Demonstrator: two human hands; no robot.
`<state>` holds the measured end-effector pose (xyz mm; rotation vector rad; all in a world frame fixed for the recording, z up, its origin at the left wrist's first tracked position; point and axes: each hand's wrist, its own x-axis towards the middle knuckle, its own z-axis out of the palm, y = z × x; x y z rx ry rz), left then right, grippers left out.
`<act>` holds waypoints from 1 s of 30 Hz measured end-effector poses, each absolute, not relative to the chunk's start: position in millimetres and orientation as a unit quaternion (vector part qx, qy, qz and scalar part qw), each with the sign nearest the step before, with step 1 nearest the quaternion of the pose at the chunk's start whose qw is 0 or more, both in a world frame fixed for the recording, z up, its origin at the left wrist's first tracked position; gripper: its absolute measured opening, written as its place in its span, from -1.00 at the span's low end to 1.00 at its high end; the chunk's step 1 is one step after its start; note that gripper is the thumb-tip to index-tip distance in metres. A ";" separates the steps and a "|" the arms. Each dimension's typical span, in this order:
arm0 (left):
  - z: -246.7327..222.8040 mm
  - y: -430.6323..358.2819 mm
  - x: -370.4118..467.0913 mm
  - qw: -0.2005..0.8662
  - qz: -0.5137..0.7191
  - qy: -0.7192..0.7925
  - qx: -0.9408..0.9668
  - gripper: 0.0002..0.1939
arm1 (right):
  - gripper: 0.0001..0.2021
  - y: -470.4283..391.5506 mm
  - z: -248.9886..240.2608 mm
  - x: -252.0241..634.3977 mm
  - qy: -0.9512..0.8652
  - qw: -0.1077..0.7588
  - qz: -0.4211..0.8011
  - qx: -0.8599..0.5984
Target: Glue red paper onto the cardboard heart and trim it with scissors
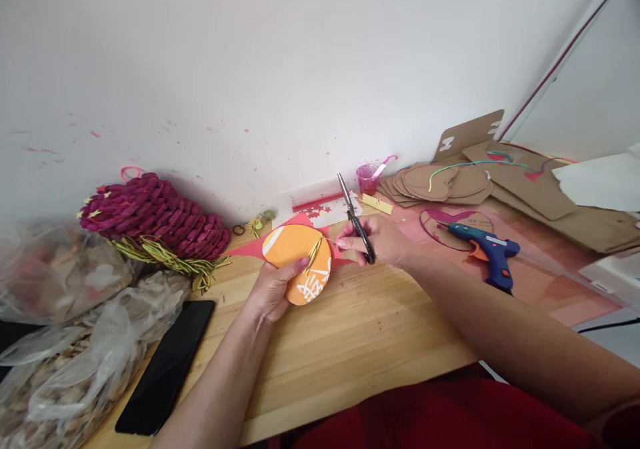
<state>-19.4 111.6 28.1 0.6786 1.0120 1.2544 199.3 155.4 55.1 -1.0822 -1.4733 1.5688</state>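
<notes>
My left hand (276, 287) grips an orange, rounded card piece (287, 245) with white markings, thumb on its face. A small bundle of yellow-green and dark cord (315, 254) lies on the card under that thumb. In my right hand (383, 239) is a pair of scissors (356, 219) with dark handles, its blades together and pointing up and away. The right fingertips also pinch a thin strand at the card's right edge. Red pointed paper (250, 246) shows behind the card, partly hidden by it.
A magenta pine-cone-like craft piece (155, 219), plastic bags (95, 355) and a black phone (167, 365) lie at left. To the right are a blue glue gun (483, 245), cardboard heart shapes (430, 182) and a pink cup (369, 179). A white wall stands behind.
</notes>
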 end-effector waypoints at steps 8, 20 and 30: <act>24.9 112.6 -18.8 0.613 0.575 0.444 0.311 -0.39 | -0.50 155.6 61.3 199.8 -0.578 0.363 0.576 -0.450; 19.7 113.7 -15.1 0.536 0.615 0.442 0.374 -0.35 | -0.62 155.9 51.7 199.5 -0.607 0.356 0.535 -0.468; 7.7 110.2 3.7 0.527 0.655 0.421 0.340 -0.37 | -0.89 130.4 31.6 178.1 -0.858 0.319 0.038 -0.400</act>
